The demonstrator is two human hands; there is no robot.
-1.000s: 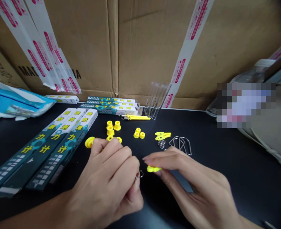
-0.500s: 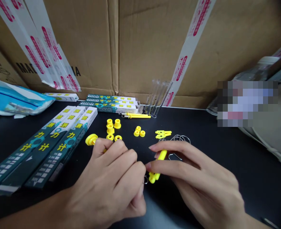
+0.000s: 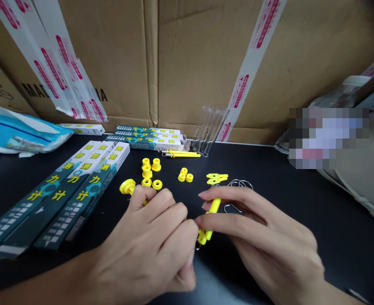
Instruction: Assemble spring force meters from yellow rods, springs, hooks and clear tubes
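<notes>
My left hand [image 3: 161,237] is closed in a fist. Out of its far left side sticks a yellow flanged plastic piece [image 3: 127,187], with most of its length hidden inside the fingers. Between thumb and fingertips, my right hand [image 3: 266,228] pinches a short yellow plastic rod [image 3: 214,206], tilted, with a knobbly lower end. A small metal ring [image 3: 197,245] shows just below that end, beside my left knuckles; what it joins to is hidden. Both hands nearly meet above the black table.
Yellow collars [image 3: 147,171], small yellow caps [image 3: 182,177] and flat yellow pieces [image 3: 217,178] lie beyond my hands. Wire hooks [image 3: 240,184] are behind my right fingers. Clear tubes [image 3: 210,129] stand at the back. Printed boxes [image 3: 75,190] lie left; a bottle [image 3: 339,95] stands right.
My left hand has shifted slightly to the right with the flanged yellow piece, closer to the rod. The right hand has barely moved and keeps its pinch.
</notes>
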